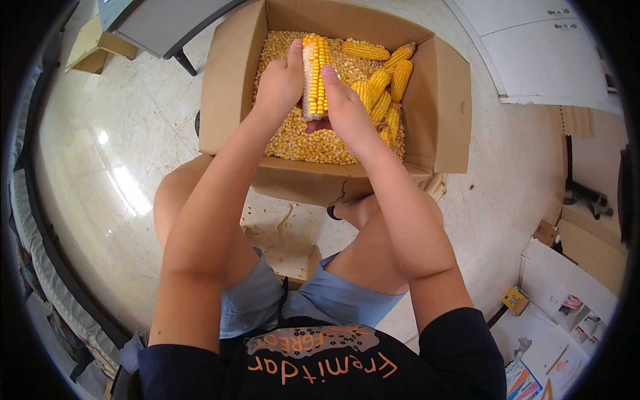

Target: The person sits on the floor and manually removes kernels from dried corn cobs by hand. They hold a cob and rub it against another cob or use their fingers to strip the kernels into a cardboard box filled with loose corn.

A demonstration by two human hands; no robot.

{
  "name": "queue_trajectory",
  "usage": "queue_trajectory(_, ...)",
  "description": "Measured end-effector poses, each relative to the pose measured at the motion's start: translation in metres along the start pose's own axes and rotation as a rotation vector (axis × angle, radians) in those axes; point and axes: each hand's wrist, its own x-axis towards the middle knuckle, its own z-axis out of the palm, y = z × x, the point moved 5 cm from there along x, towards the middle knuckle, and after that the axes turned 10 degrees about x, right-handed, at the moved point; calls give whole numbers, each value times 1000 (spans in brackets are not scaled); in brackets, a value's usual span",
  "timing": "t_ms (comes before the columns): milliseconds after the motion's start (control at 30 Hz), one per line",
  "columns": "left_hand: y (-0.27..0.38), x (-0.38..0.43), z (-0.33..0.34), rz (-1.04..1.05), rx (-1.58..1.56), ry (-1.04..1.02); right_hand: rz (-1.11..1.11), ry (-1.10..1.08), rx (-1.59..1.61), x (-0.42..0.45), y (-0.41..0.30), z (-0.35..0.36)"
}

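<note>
Between my two hands, above an open cardboard box (pixel 325 185), is an ear of dried corn (pixel 318 75) held lengthwise away from me. Rows of yellow kernels remain along its middle and right, while its left side is bare pale cob. My left hand (pixel 281 82) grips the left side, thumb near the far end. On the right, my right hand (pixel 346 107) wraps the near part, its thumb pressed against the kernels. Loose corn kernels (pixel 305 146) cover the box floor beneath. Several whole ears (pixel 380 85) lie piled at the box's right side.
The box's side flaps (pixel 452 105) fold outward. A table leg (pixel 184 61) stands beyond its left side, and a white cabinet (pixel 540 55) is at the far right. Stray kernels and husk bits lie on the tiled floor (pixel 272 220) between my legs. A white desk (pixel 537 330) stands at lower right.
</note>
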Motion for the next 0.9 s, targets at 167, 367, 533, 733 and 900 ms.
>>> queue_trajectory(167,20,-11,1,100,-49,-59,-19,11,-89,12,2,-11)
queue_trajectory(367,13,-4,-3,119,63,-28,-19,0,-46,7,2,-6)
queue_trajectory(533,9,-6,-3,130,41,-32,14,8,89,5,4,-3)
queue_trajectory(733,18,-11,-2,262,23,-89,7,-21,-16,8,4,-4)
queue_trajectory(900,13,-9,-2,315,-1,-105,96,36,162,5,7,-2)
